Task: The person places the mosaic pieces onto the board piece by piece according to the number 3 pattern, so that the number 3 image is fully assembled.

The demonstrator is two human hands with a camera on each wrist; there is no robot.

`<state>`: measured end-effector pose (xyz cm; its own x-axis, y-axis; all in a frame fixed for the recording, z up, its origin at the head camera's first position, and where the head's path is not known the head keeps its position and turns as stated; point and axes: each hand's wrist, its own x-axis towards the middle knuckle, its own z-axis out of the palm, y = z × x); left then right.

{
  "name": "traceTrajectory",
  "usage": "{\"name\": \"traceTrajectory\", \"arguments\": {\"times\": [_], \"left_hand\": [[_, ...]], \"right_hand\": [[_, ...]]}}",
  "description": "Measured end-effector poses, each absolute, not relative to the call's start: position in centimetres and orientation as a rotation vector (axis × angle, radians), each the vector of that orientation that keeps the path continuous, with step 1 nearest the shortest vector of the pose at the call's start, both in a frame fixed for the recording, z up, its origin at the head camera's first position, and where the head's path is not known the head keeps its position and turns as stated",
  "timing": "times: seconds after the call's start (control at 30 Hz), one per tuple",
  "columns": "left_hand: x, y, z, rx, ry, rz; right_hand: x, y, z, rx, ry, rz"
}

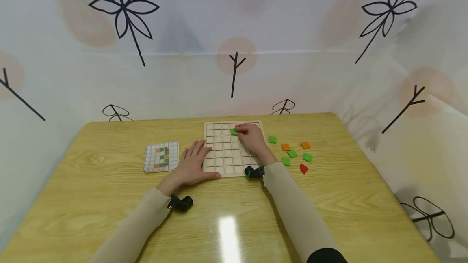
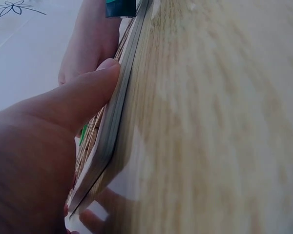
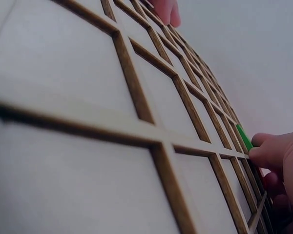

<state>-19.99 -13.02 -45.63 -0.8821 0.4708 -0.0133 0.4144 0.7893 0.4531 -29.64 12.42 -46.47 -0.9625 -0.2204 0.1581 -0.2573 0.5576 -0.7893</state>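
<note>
A wooden grid board [image 1: 223, 153] with square cells lies at the middle of the table. My right hand [image 1: 251, 136] reaches over its far part and pinches a green square tile [image 1: 233, 131] at a cell near the far edge. In the right wrist view, that green tile [image 3: 244, 138] stands tilted at the fingertips, and a bit of red [image 3: 262, 178] shows below them, mostly hidden by the hand. My left hand [image 1: 191, 165] rests at the board's left side, fingers spread along the edge. Its thumb [image 2: 95, 90] lies on the near rim in the left wrist view.
A pattern card [image 1: 161, 156] with coloured squares lies left of the board. On the right are several loose pieces: green tiles [image 1: 292, 153], orange tiles [image 1: 305, 145] and a red quarter-round piece [image 1: 304, 168]. A patterned cloth backdrop [image 1: 190, 80] stands behind the table.
</note>
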Motion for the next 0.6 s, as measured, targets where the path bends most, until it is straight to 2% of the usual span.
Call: {"name": "traceTrajectory", "arguments": {"times": [0.37,0.6], "left_hand": [[-19.86,-13.22,-45.6,0.705,2.852,0.684],[-19.9,-13.13,-45.71,0.703,2.846,0.676]], "right_hand": [[-29.24,12.02,-46.19,0.419,-2.732,1.391],[-29.32,12.45,-46.19,0.267,-2.685,1.518]]}}
